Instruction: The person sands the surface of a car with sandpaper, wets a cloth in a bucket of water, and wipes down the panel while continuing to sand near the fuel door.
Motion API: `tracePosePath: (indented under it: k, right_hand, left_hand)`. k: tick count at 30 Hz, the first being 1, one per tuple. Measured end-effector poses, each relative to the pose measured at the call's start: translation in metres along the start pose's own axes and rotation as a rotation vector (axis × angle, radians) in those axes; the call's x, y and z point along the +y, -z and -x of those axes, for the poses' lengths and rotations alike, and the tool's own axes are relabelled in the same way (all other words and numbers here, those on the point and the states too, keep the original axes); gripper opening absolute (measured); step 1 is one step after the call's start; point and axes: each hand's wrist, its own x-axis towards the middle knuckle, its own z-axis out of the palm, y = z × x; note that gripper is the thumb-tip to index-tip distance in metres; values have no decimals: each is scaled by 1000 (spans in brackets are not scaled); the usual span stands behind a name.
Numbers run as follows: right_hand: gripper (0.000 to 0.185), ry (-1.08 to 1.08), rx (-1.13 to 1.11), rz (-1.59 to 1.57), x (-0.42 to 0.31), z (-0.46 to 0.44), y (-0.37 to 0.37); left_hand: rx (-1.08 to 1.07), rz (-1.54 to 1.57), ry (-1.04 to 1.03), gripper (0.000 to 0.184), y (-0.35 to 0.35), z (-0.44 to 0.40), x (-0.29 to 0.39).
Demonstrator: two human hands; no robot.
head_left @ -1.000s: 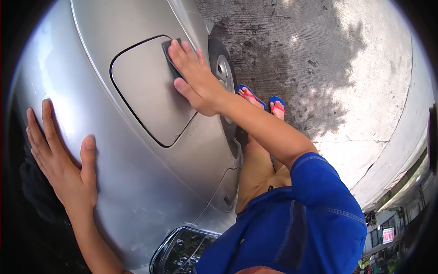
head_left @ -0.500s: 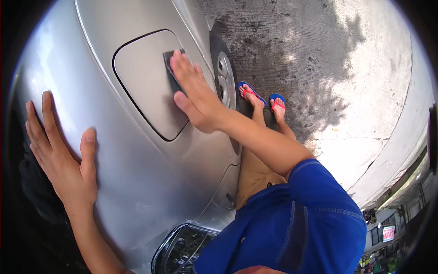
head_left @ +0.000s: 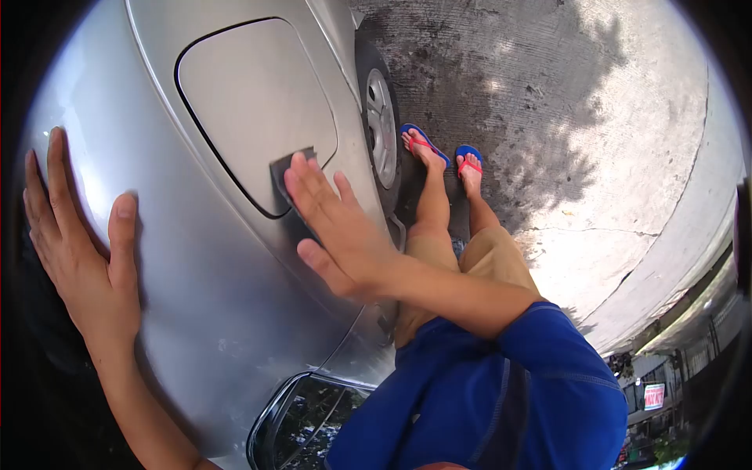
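My left hand (head_left: pixel 86 266) lies flat on the silver car body (head_left: pixel 211 313), its fingers spread and thumb apart. Under the fingers of my right hand (head_left: pixel 341 235) is a dark grey sheet (head_left: pixel 280 174), pressed against the car at the lower edge of the fuel flap (head_left: pixel 251 102). The fingers of that hand are stretched out over the sheet rather than wrapped around it, and the palm hides most of it. The flap is closed, with a dark gap along its left and lower edges.
The car's rear wheel (head_left: pixel 381 129) is right of the flap. My feet in blue sandals (head_left: pixel 468 164) stand on the concrete ground (head_left: pixel 548 141). A car window (head_left: pixel 313 419) shows at the bottom, and a red and white sign (head_left: pixel 654 396) at the lower right.
My right hand has moved down with the dark sheet, from the flap's right side to its lower edge. My left hand appears slightly higher and further left.
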Motion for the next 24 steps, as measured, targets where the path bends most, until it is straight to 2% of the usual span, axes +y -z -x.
tracePosePath:
  k: [2, 5, 6, 9, 10, 14, 17, 18, 21, 22, 24]
  right_hand:
    - [77, -66, 24, 11, -5, 16, -9]
    - [75, 14, 4, -37, -40, 30, -21]
    - [75, -3, -108, -31, -46, 41, -16]
    - [79, -195, 61, 296, 19, 13, -3]
    - [78, -219, 83, 251, 10, 11, -8]
    - [75, 53, -88, 268, -57, 43, -22]
    - [80, -296, 30, 311, 8, 19, -5]
    - [79, -245, 67, 143, -3, 27, -15]
    - [78, 33, -104, 104, -63, 45, -23]
    - [79, 5, -77, 259, -42, 42, -18]
    - [80, -181, 24, 197, 3, 29, -19]
  left_hand:
    - [-33, 46, 14, 77, 1, 0, -1]
    - [-1, -4, -14, 77, -1, -2, -5]
    - [11, -6, -18, 77, -4, -3, -5]
    - [-53, 83, -28, 76, 1, 5, -6]
    - [-55, 63, -22, 76, 2, 5, -5]
    - [-34, 45, -12, 75, 0, 1, -5]
    - [-35, 13, 5, 75, 3, 2, 1]
    - [-23, 20, -2, 75, 3, 0, 0]
    - [-23, 44, -21, 76, -1, 1, -4]
    - [-26, 48, -18, 76, -2, 1, -4]
    - [-27, 41, -16, 77, -1, 4, -6]
